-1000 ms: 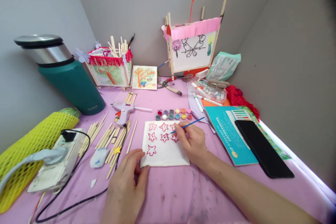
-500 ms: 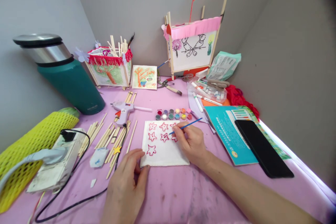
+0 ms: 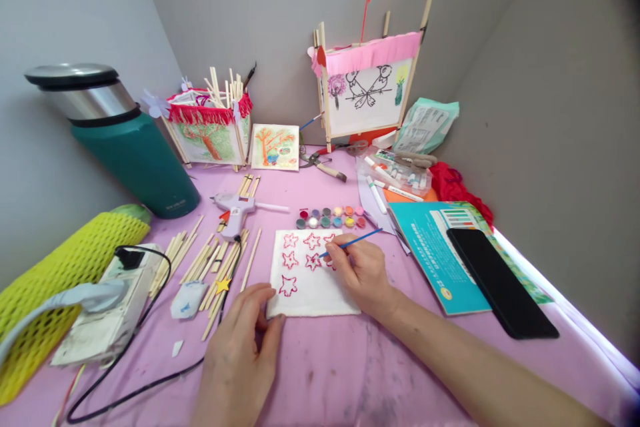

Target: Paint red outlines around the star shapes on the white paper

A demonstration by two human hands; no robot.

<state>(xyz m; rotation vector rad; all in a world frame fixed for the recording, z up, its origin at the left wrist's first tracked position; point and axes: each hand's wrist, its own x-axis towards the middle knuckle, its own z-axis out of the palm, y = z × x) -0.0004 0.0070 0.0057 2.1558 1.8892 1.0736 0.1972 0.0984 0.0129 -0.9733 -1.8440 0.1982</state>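
the right hand (image 3: 363,273) partly hides the rightmost stars (image 3: 329,238).

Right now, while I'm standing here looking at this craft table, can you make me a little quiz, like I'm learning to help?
1. Which hand holds the blue brush?
2. True or false: the black phone rests partly on the blue booklet.
3. Fill in the gap: the red shapes on the white square are ____.

Key:
1. The right hand.
2. True; its upper end overlaps the booklet.
3. Stars.
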